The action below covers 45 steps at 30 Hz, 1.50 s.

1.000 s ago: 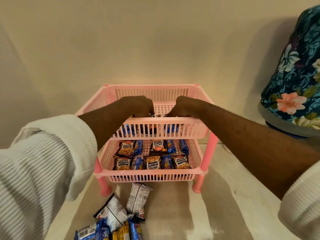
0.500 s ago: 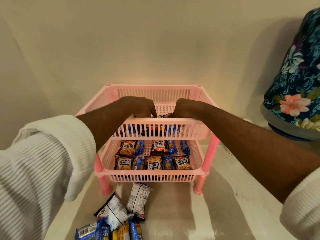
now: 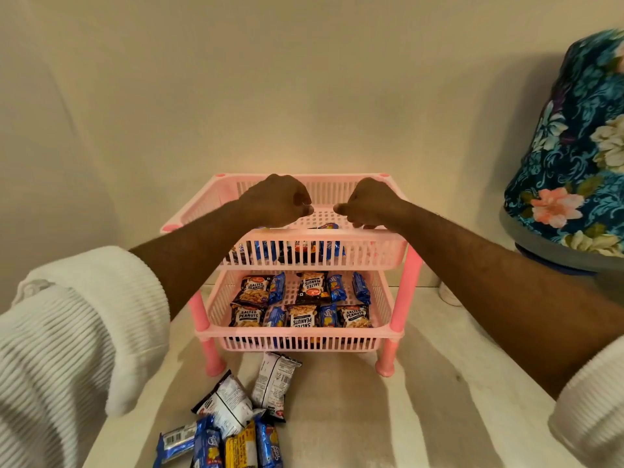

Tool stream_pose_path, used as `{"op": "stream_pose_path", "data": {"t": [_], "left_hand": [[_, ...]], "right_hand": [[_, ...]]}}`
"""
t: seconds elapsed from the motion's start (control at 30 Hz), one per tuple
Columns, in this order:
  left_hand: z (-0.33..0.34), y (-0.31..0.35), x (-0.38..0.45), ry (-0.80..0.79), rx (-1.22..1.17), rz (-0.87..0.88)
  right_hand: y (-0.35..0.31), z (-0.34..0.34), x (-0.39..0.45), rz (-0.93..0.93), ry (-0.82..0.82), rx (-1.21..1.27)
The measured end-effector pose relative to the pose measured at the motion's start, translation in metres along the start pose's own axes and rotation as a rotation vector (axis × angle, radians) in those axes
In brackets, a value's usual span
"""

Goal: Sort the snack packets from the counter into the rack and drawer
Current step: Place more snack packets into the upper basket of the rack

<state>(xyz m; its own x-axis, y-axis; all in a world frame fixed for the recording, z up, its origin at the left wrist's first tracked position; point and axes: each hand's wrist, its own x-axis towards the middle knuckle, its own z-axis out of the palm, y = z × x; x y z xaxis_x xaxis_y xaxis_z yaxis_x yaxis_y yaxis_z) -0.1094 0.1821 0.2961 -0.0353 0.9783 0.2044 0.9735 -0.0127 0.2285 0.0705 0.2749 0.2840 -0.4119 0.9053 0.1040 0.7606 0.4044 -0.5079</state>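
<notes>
Counter [image 3: 456, 417]: pale, whitish top, lit in streaks, running back to a plain wall.
Rack [image 3: 398, 238]: pink plastic, two tiers, its legs standing on the counter near the wall.
Packets [image 3: 233, 420]: a loose pile on the counter in front of the rack, at the near edge; white-and-black ones on top, blue and yellow ones below, overlapping.
Covered object [image 3: 574, 163]: at the right, draped in blue floral cloth, well apart from the rack.
White item [image 3: 449, 295]: small, behind the rack's right leg; too hidden to identify.
</notes>
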Motion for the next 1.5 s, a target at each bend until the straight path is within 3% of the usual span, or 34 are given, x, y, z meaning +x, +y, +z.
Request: {"op": "stream_pose_path", "data": {"t": [0.17, 0.33, 0.47, 0.73, 0.9, 1.23, 1.5], "left_hand": [[0.009, 0.016, -0.045, 0.216, -0.107, 0.099], [0.033, 0.027, -0.103, 0.382, -0.100, 0.217], [0.069, 0.032, -0.161, 0.464, -0.097, 0.181], [0.165, 0.014, -0.269, 0.060, -0.100, -0.182], [0.206, 0.000, -0.305, -0.172, -0.069, -0.362], [0.256, -0.013, -0.290, -0.308, 0.155, -0.136], [0.263, -0.040, -0.275, -0.393, 0.171, -0.008]], "right_hand": [[-0.007, -0.011, -0.039, -0.148, 0.236, 0.017], [0.000, 0.009, -0.103, -0.385, 0.494, 0.204], [0.020, 0.047, -0.148, -0.469, 0.452, 0.332], [0.070, 0.161, -0.209, -0.368, -0.023, 0.305], [0.082, 0.222, -0.216, -0.109, -0.222, 0.344], [0.064, 0.283, -0.190, 0.346, -0.375, 0.598], [0.041, 0.321, -0.169, 0.461, -0.281, 0.796]]}}
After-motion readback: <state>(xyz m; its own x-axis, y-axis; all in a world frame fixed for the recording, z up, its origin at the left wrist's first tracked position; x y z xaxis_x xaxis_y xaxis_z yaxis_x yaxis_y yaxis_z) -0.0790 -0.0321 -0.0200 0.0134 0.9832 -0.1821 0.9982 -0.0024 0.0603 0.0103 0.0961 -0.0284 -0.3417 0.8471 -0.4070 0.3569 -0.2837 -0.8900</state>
